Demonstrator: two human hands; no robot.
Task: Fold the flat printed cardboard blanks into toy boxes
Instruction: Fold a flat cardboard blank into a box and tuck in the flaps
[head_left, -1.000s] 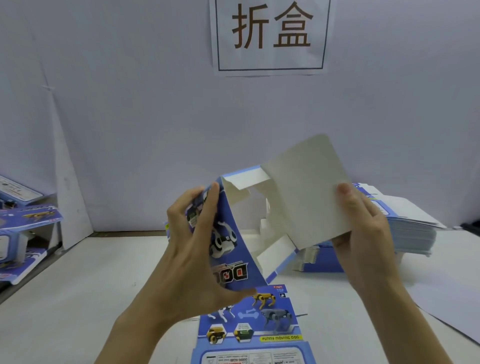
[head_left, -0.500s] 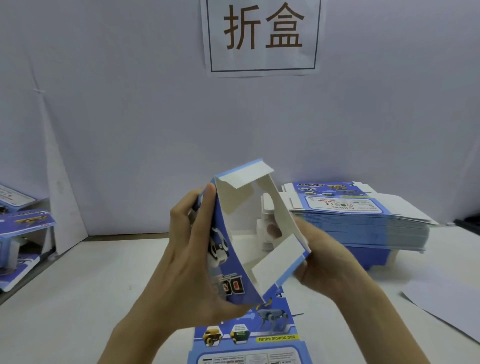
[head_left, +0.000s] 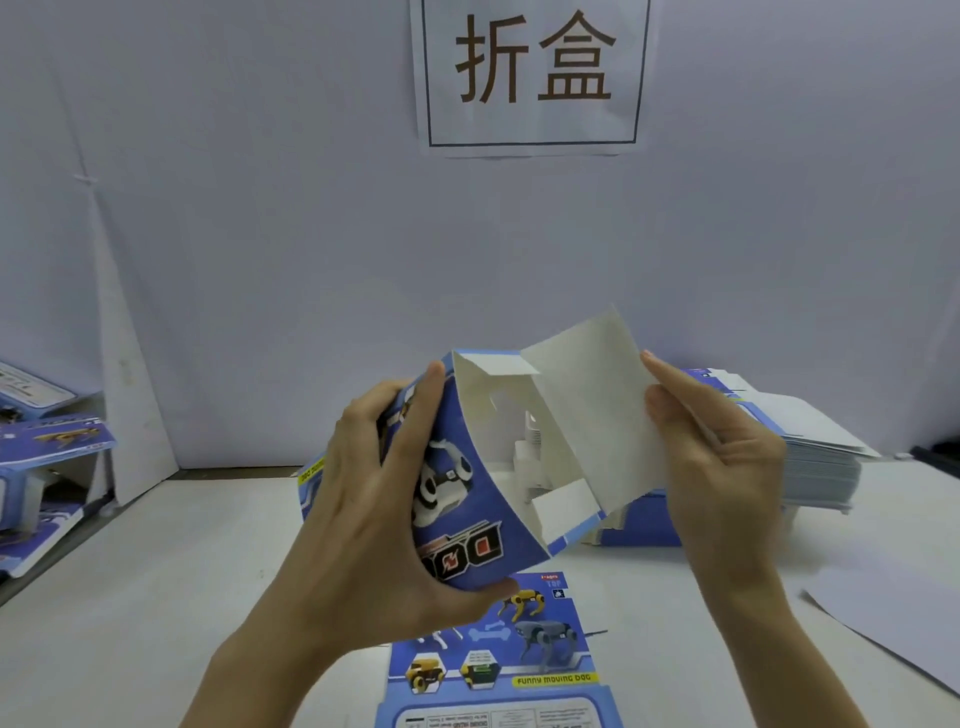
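Observation:
A half-formed blue toy box with a dog print is held up above the table, its open end towards me. My left hand grips its printed side, thumb under the bottom corner and fingers over the top edge. The big white lid flap stands open to the right. My right hand holds that flap, thumb on its white inner face and fingers behind it. Two small side flaps are bent into the opening. A flat printed blank lies on the table below the box.
A thick stack of flat blanks sits at the right behind my right hand. Folded boxes are piled at the left edge. A white sheet lies at the right. A paper sign hangs on the wall.
Half a second ago the lid flap was folded back out of sight with my right hand under the box; now the flap stands open again and my right hand holds it.

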